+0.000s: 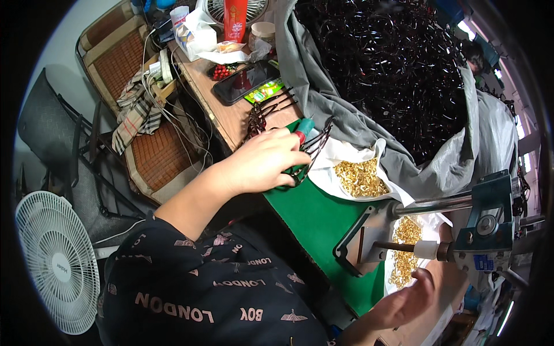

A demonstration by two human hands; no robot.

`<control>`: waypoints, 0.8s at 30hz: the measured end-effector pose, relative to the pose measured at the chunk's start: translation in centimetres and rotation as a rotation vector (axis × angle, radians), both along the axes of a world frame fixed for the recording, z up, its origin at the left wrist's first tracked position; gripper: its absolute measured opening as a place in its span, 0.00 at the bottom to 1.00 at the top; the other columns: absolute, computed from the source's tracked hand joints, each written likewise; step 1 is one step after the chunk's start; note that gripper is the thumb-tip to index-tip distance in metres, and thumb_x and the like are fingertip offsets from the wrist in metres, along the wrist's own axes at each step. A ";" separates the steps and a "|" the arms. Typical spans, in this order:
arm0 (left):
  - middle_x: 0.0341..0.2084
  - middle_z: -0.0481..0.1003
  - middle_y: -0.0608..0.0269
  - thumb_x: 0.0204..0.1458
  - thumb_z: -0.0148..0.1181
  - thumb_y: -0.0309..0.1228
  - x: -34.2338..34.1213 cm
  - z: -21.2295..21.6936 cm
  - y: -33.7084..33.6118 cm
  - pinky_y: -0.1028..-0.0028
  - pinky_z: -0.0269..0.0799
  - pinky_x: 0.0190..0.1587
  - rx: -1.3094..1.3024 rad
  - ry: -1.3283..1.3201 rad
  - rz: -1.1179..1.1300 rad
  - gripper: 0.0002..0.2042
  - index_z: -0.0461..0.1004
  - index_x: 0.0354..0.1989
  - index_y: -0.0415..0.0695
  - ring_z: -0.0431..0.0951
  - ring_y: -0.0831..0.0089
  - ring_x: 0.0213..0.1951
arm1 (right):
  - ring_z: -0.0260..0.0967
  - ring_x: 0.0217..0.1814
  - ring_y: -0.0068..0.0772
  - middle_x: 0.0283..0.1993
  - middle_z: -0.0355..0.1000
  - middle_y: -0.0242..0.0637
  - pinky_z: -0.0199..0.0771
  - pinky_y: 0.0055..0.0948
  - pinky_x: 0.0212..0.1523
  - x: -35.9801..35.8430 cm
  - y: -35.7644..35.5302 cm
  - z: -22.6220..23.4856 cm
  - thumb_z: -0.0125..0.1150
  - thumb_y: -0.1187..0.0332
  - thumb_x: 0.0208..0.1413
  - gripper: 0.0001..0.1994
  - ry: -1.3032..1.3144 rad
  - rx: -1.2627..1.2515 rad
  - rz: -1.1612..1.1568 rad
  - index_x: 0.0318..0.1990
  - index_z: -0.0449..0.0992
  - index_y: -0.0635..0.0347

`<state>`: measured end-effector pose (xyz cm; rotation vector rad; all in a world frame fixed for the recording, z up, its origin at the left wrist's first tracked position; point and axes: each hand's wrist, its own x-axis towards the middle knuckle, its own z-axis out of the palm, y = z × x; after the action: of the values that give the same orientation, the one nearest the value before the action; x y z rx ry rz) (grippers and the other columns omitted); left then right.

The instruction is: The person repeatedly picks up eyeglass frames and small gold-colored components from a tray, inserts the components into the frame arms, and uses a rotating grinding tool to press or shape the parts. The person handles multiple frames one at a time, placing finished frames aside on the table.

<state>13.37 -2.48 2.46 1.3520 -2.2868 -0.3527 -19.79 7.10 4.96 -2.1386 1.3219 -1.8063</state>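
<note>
Thin glossy dark-brown plastic-looking strands (324, 135) over green tabletop (309, 207), at L hand (262, 161). L fingers bent over them; tips part hidden, can't tell if pinching. R hand (407, 301) half-spread nr small shiny gold pieces (404, 270). Strands prob. light, springy, slick, tangle-prone; best grip mid-length, singly.

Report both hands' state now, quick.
Left hand: closed on dark thin strips.
Right hand: loosely open, fingers partly curled, nothing visibly held.

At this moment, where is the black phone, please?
In the head view, the black phone lies upper left of centre, beyond the left hand, beside the green packet.
</note>
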 end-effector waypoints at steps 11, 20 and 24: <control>0.33 0.73 0.57 0.34 0.56 0.18 1.4 0.7 0.8 0.62 0.68 0.40 -0.287 0.055 0.070 0.30 0.69 0.53 0.47 0.73 0.58 0.36 | 0.58 0.61 0.55 0.56 0.62 0.55 0.57 0.46 0.61 10.8 -7.2 0.0 0.70 0.63 0.43 0.37 0.374 0.249 0.498 0.58 0.59 0.72; 0.45 0.71 0.52 0.47 0.63 0.31 -5.8 9.9 0.3 0.66 0.71 0.47 0.167 0.412 -0.968 0.23 0.70 0.53 0.38 0.74 0.55 0.46 | 0.68 0.41 0.33 0.37 0.70 0.34 0.50 0.50 0.62 2.3 -3.2 0.5 0.76 0.65 0.35 0.26 -0.188 0.789 1.018 0.43 0.70 0.59; 0.41 0.73 0.55 0.53 0.54 0.28 -9.2 4.7 -11.0 0.67 0.68 0.48 -0.090 0.366 -0.331 0.12 0.73 0.44 0.38 0.73 0.62 0.45 | 0.64 0.34 0.34 0.27 0.69 0.31 0.52 0.50 0.61 -8.3 3.9 0.6 0.73 0.49 0.35 0.26 -0.437 0.346 1.039 0.36 0.75 0.60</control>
<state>4.13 -13.47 7.20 0.7845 -2.1760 -0.5478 -28.10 11.02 5.57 -1.5901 0.2585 -1.3184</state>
